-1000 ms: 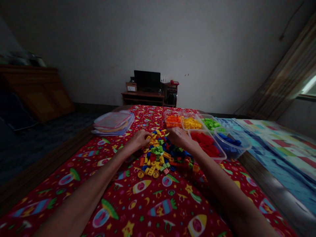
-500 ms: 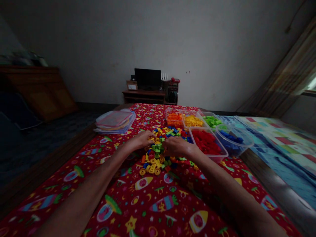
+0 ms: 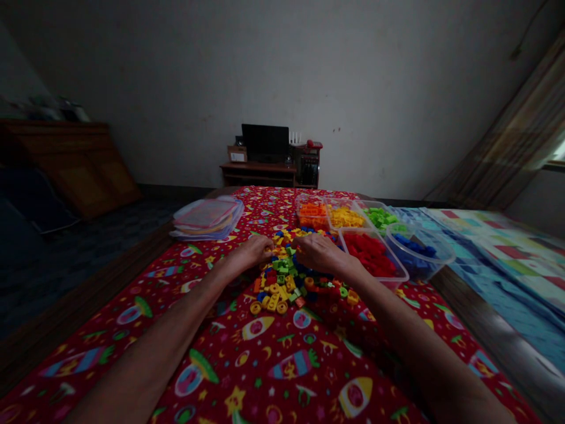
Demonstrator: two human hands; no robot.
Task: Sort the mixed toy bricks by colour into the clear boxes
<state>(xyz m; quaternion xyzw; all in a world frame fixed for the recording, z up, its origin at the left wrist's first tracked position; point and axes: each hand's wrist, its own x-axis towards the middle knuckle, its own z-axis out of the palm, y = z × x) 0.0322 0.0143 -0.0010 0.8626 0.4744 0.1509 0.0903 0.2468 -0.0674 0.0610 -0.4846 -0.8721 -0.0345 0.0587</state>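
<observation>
A loose pile of mixed toy building bricks lies on the red patterned cloth in front of me. At the pile's left edge is my left hand, its fingers curled together; whatever they hold is too small to make out. My right hand hovers over the right part of the pile, fingers bent down and closed, their tips partly hidden. To its right stands a clear box of red bricks. Behind are boxes of orange bricks, yellow bricks and green bricks. A round tub holds blue bricks.
A stack of plastic lids sits at the left on the red cloth. Beyond the table's far end is a desk with a monitor. A bed with a patchwork cover adjoins the right side.
My right hand has risen slightly, away from me, uncovering more bricks at the near right of the pile. The left hand has shifted slightly left, its fingers drawn in.
</observation>
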